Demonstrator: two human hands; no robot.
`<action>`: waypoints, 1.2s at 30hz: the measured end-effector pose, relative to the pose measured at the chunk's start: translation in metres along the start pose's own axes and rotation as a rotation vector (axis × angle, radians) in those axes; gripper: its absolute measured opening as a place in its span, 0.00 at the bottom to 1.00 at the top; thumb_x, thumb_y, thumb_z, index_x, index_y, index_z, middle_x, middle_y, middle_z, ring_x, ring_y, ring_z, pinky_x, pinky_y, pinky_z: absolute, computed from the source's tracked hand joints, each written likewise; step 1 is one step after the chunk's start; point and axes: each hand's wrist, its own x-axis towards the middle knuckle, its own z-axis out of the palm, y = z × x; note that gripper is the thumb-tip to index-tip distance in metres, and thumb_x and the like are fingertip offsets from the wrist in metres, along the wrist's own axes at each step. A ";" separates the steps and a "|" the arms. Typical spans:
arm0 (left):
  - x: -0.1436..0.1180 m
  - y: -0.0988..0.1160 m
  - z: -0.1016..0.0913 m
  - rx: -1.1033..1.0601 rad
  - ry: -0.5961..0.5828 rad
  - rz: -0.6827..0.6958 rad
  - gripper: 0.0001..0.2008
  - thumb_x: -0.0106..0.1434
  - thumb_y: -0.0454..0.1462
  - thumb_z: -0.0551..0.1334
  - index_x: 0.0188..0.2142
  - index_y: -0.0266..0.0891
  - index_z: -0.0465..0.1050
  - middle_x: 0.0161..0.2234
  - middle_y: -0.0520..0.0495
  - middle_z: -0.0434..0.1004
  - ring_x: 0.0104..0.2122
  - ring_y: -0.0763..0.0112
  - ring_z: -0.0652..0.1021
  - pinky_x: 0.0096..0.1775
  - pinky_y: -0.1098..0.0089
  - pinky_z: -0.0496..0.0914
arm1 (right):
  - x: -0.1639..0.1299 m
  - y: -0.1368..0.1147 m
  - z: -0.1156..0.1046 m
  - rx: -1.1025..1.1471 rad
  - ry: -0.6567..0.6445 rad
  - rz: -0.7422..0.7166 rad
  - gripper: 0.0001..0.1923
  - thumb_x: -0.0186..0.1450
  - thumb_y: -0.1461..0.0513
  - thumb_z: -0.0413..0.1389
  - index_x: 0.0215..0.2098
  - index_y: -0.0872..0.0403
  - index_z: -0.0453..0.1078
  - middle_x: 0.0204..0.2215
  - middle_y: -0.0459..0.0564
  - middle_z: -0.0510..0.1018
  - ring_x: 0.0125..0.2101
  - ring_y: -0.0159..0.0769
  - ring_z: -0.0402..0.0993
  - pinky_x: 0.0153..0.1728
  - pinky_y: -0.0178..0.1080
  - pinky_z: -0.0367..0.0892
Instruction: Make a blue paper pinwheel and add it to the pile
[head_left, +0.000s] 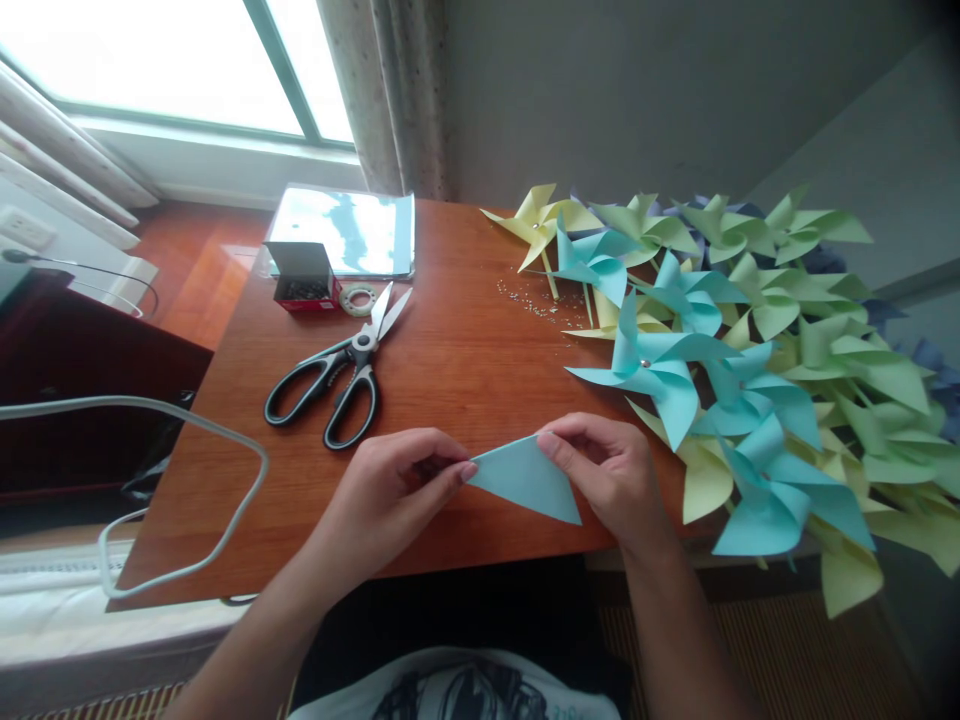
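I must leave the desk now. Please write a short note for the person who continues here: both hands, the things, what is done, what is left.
Left hand and right hand: each pinches a corner of the blue paper triangle above the table edge.
Scissors, open, lie left of centre; small box and tape roll behind them.
Done: many finished pinwheels piled at right.
Left: this sheet is only folded, not yet a pinwheel.

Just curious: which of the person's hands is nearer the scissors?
Left. The left hand lies just below-right of the scissors; the right hand is farther right, beyond the blue paper triangle.
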 end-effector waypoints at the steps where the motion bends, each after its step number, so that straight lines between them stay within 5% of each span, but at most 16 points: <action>1: 0.000 0.001 -0.001 -0.005 -0.002 -0.001 0.09 0.65 0.40 0.65 0.30 0.37 0.78 0.24 0.50 0.77 0.24 0.73 0.74 0.26 0.76 0.66 | 0.000 -0.001 -0.002 -0.040 -0.014 -0.025 0.08 0.64 0.58 0.63 0.29 0.51 0.78 0.27 0.47 0.82 0.27 0.37 0.77 0.28 0.36 0.71; 5: 0.002 0.004 -0.001 -0.112 0.059 -0.051 0.10 0.63 0.40 0.66 0.28 0.37 0.77 0.23 0.51 0.75 0.24 0.74 0.72 0.26 0.76 0.65 | 0.002 -0.004 -0.007 -0.156 -0.050 -0.121 0.06 0.65 0.60 0.62 0.30 0.51 0.79 0.29 0.48 0.84 0.30 0.39 0.79 0.31 0.38 0.73; 9: 0.003 0.005 0.007 -0.421 0.157 -0.179 0.12 0.60 0.44 0.69 0.33 0.38 0.75 0.24 0.51 0.75 0.24 0.73 0.73 0.26 0.75 0.68 | -0.001 -0.004 -0.002 -0.092 0.082 -0.103 0.06 0.65 0.58 0.63 0.31 0.51 0.79 0.29 0.48 0.84 0.29 0.38 0.79 0.30 0.37 0.74; 12: 0.003 0.007 0.018 -0.594 0.066 -0.239 0.17 0.59 0.48 0.70 0.40 0.38 0.74 0.27 0.50 0.77 0.25 0.71 0.75 0.26 0.74 0.71 | -0.004 -0.002 0.009 0.034 0.158 -0.044 0.07 0.64 0.57 0.63 0.31 0.51 0.79 0.27 0.47 0.83 0.26 0.37 0.77 0.27 0.36 0.72; 15: 0.002 0.012 0.030 -0.610 0.009 -0.274 0.16 0.56 0.46 0.72 0.30 0.36 0.74 0.23 0.50 0.76 0.23 0.72 0.75 0.26 0.73 0.71 | -0.006 -0.002 0.022 0.165 0.173 -0.007 0.08 0.64 0.56 0.64 0.30 0.51 0.78 0.24 0.46 0.81 0.25 0.36 0.75 0.25 0.36 0.71; 19: 0.001 0.014 0.038 -0.533 0.134 -0.245 0.14 0.58 0.44 0.71 0.26 0.35 0.75 0.21 0.51 0.75 0.21 0.72 0.73 0.24 0.73 0.70 | -0.005 -0.006 0.030 0.263 0.144 -0.004 0.06 0.64 0.58 0.64 0.30 0.51 0.78 0.25 0.46 0.81 0.25 0.35 0.75 0.26 0.35 0.70; 23: -0.004 0.004 0.029 -0.536 0.338 -0.231 0.13 0.59 0.44 0.71 0.32 0.35 0.80 0.30 0.46 0.84 0.28 0.66 0.79 0.30 0.70 0.75 | 0.003 -0.012 0.034 0.286 -0.010 -0.006 0.11 0.69 0.56 0.58 0.32 0.53 0.77 0.25 0.46 0.80 0.26 0.35 0.75 0.28 0.36 0.72; 27: -0.015 -0.003 0.012 -0.617 0.614 -0.216 0.09 0.58 0.40 0.72 0.37 0.38 0.81 0.33 0.50 0.85 0.31 0.70 0.81 0.34 0.74 0.76 | 0.016 -0.016 0.056 0.029 -0.232 -0.221 0.09 0.70 0.62 0.53 0.45 0.52 0.75 0.40 0.50 0.82 0.36 0.36 0.77 0.39 0.38 0.73; 30: -0.023 0.003 0.001 -0.676 0.702 -0.163 0.04 0.59 0.36 0.72 0.35 0.43 0.81 0.32 0.57 0.85 0.31 0.75 0.81 0.38 0.77 0.77 | 0.024 -0.018 0.087 -0.219 -0.411 -0.511 0.07 0.68 0.66 0.53 0.40 0.52 0.73 0.42 0.50 0.81 0.41 0.39 0.74 0.48 0.41 0.71; 36: -0.030 0.004 -0.010 -0.560 0.726 -0.175 0.05 0.58 0.37 0.72 0.35 0.48 0.82 0.34 0.58 0.86 0.32 0.68 0.83 0.37 0.72 0.80 | 0.026 -0.023 0.128 -0.583 -0.378 -0.601 0.06 0.68 0.61 0.55 0.35 0.54 0.72 0.36 0.53 0.79 0.40 0.45 0.70 0.39 0.44 0.69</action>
